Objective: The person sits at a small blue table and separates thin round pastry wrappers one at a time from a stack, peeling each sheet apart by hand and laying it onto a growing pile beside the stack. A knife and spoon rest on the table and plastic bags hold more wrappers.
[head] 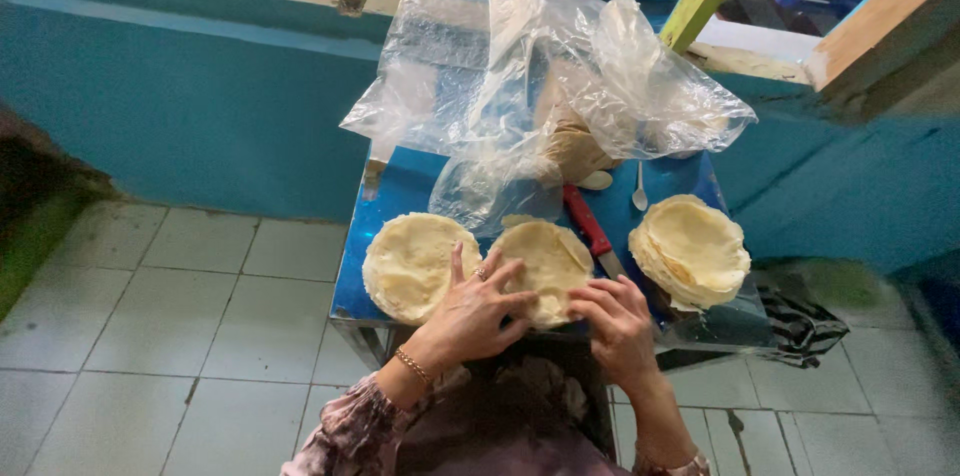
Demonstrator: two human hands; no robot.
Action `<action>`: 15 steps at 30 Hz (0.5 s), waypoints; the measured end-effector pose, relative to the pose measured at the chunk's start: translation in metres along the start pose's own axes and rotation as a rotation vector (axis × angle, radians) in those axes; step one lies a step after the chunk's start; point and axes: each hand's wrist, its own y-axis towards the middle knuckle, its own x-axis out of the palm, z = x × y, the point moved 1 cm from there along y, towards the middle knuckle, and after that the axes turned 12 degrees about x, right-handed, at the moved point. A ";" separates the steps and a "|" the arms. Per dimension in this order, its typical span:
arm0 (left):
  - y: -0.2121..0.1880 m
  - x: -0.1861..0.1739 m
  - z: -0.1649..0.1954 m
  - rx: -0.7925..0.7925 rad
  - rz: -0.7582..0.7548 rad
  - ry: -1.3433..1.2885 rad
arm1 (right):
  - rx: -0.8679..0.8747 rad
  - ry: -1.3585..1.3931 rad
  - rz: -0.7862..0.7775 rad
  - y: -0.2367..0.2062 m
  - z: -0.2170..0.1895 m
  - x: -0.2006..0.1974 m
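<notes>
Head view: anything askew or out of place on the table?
The knife lies partly under the middle wrapper, which both hands press. Crumpled plastic bags sprawl over the table's far edge. Nothing spilled.

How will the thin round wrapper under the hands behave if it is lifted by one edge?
The middle wrapper looks very thin, so it would probably droop and fold. It may tear easily. Since the right stack has curling, uneven edges, the sheets seem soft. Both the left hand and the right hand rest on it.
</notes>
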 end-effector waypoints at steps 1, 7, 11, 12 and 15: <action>0.000 0.000 -0.001 0.011 0.022 0.009 | 0.037 -0.018 0.007 0.000 0.003 -0.001; 0.004 0.010 0.003 0.108 0.155 -0.018 | -0.002 -0.012 0.050 0.004 0.001 0.003; 0.005 0.019 0.012 0.178 0.120 -0.092 | -0.034 -0.073 0.005 0.023 0.002 0.007; 0.006 0.020 0.012 0.186 0.115 -0.074 | -0.010 -0.123 0.024 0.029 0.005 0.006; 0.007 0.021 0.012 0.186 0.097 -0.106 | 0.020 -0.224 0.038 0.037 0.008 0.009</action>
